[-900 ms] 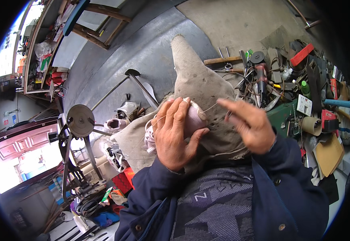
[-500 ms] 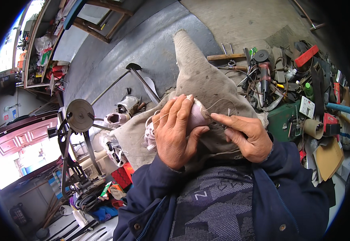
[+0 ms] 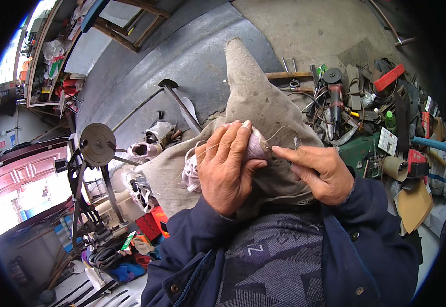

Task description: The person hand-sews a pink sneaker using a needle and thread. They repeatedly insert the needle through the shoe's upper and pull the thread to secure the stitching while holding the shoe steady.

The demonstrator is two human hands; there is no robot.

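Observation:
My left hand [image 3: 223, 171] is wrapped over a pale pink mesh shoe [image 3: 253, 144], its pink laces [image 3: 191, 176] showing at the left. The shoe rests on a stained grey cloth [image 3: 253, 87] over my lap. My right hand [image 3: 317, 174] has its index finger extended to the toe's sole edge, the other fingers curled round a thin tool [image 3: 268, 148], mostly hidden. Pale thread [image 3: 284, 128] loops from the toe, and another strand crosses my left hand.
An iron hand-cranked machine [image 3: 97, 143] stands left, beside more shoes [image 3: 143, 149]. At right lie an angle grinder [image 3: 335, 102], loose tools, a green metal box [image 3: 356, 148] and a roll [image 3: 396, 168]. A wooden stool [image 3: 126, 25] and shelving [image 3: 54, 66] are farther back.
My right hand has come down and inward, from out at the thread's right to the shoe's toe edge. The thread now hangs in a loose loop. My left hand still grips the shoe.

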